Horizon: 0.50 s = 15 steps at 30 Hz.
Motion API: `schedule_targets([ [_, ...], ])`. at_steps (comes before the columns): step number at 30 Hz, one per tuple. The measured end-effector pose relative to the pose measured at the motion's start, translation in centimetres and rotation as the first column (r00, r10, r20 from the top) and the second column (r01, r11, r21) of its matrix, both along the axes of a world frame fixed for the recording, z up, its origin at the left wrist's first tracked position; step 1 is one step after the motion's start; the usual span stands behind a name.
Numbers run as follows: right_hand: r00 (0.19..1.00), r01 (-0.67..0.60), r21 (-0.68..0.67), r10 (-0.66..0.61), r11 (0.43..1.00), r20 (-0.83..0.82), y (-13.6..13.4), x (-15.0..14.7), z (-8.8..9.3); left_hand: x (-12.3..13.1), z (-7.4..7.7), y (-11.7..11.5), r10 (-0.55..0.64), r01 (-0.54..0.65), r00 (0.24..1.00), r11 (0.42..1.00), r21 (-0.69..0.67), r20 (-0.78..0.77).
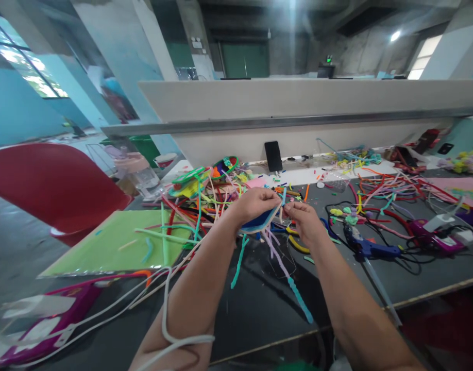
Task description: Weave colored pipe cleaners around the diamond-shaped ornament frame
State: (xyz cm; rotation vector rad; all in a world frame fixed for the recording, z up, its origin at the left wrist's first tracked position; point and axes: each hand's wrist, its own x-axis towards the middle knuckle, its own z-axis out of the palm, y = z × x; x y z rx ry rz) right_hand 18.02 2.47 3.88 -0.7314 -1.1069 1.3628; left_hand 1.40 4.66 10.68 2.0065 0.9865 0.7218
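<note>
Over the middle of the dark table, my left hand is closed on the edge of a flat blue craft piece with a pale rim. My right hand pinches at a light blue pipe cleaner by the piece's right edge; its fingertips nearly meet those of the left. Below the piece hang a teal pipe cleaner and a lilac pipe cleaner, whose lower end is wrapped in blue. The left fingers partly hide the piece.
Loose pipe cleaners lie about. A blue glue gun rests at right, near a purple power strip. A white cord crosses my left forearm. Green sheet, clear jug and red chair are left; a phone leans behind.
</note>
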Motion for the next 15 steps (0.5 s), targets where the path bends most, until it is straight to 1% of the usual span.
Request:
schedule_targets([
  [2, 1.0, -0.007, 0.009, 0.007, 1.0, 0.008, -0.04, 0.0, 0.02, -0.2, 0.06, 0.0, -0.034, 0.036, 0.999, 0.998, -0.046, 0.035],
  [5, 1.0, -0.023, -0.011, 0.023, 1.0, 0.011, -0.2, -0.15, 0.15, -0.19, 0.06, 0.02, -0.034, 0.038, 0.997, 0.998, -0.052, 0.069],
  [12, 0.995, -0.088, -0.05, 0.086, 0.995, -0.043, -0.23, -0.37, 0.17, 0.22, -0.11, 0.1, 0.012, -0.011, 1.0, 1.0, -0.009, 0.017],
  [15, 0.997, -0.07, -0.059, 0.069, 0.996, -0.019, -0.14, -0.34, 0.13, 0.29, -0.28, 0.13, -0.005, 0.006, 1.0, 0.999, -0.039, 0.03],
])
